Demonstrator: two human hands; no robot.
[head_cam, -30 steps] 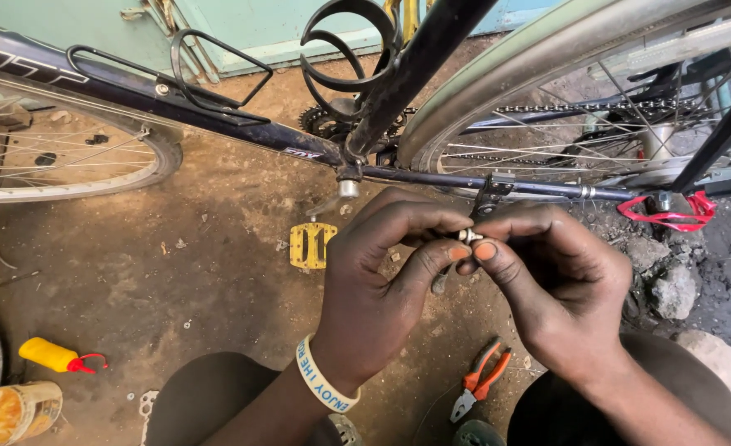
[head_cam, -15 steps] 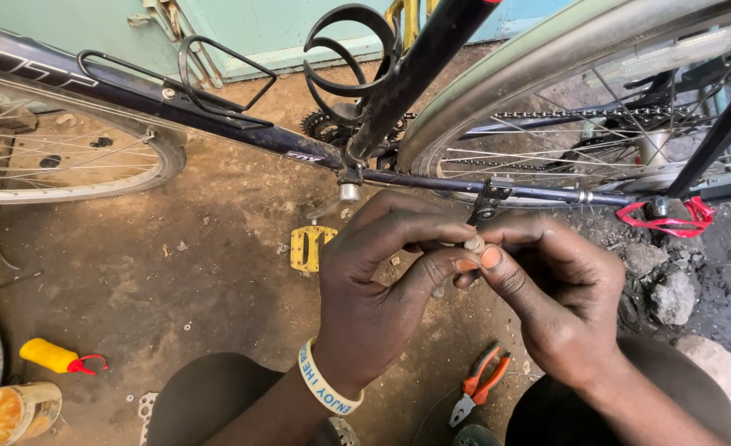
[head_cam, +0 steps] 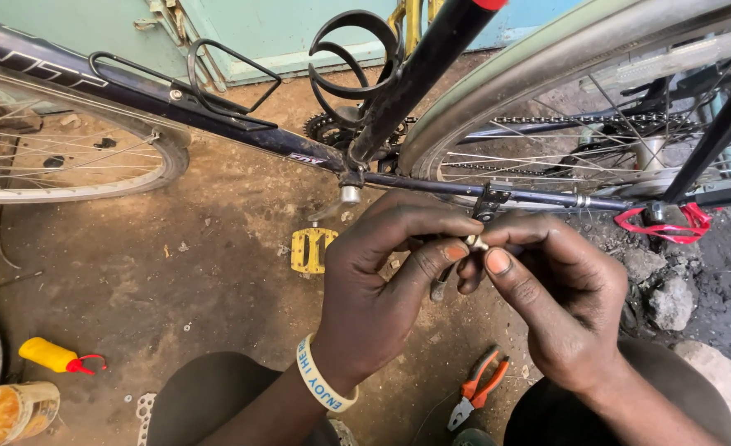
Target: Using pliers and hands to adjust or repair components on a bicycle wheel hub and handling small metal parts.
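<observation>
Soft, even daylight fills the scene, bright enough to show detail throughout. No hard shadows fall; only a faint, diffuse darkening lies on the dirt floor [head_cam: 134, 272] under the frame [head_cam: 217, 124]. A mild sheen sits on the rim [head_cam: 547, 74] and on the knuckles of both hands. The wide lens bends the frame and wheels near the edges. Focus is sharp at the centre, with no motion blur.
</observation>
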